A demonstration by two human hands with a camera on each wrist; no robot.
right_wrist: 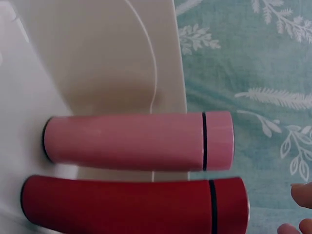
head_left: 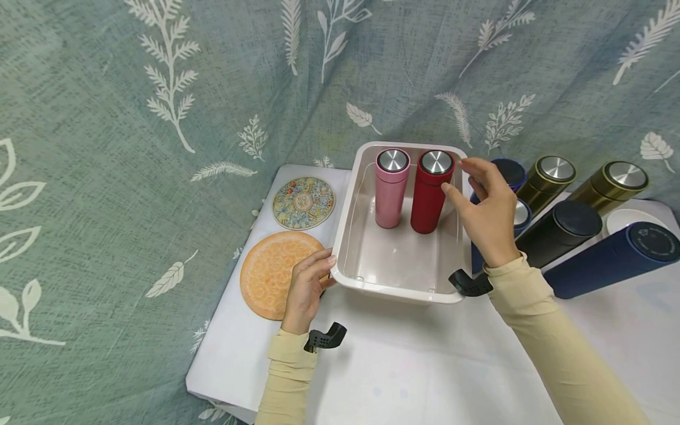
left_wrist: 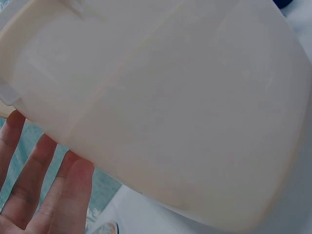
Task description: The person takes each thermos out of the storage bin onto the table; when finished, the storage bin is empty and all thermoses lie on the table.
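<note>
A pink bottle and a red bottle, both with silver-topped lids, stand upright side by side in a pale plastic bin. My right hand hovers at the red bottle's upper right, thumb and fingers spread. In the right wrist view its fingertips show apart from the red lid. Near the bin's front left corner, my left hand touches the rim with its fingertips. Rather straight fingers of that hand meet the bin's edge in the left wrist view.
Right of the bin stand several bottles, among them a black one, a navy one and an olive-gold one. An orange round mat and a patterned round mat lie on the white table. Leaf-print cloth hangs behind.
</note>
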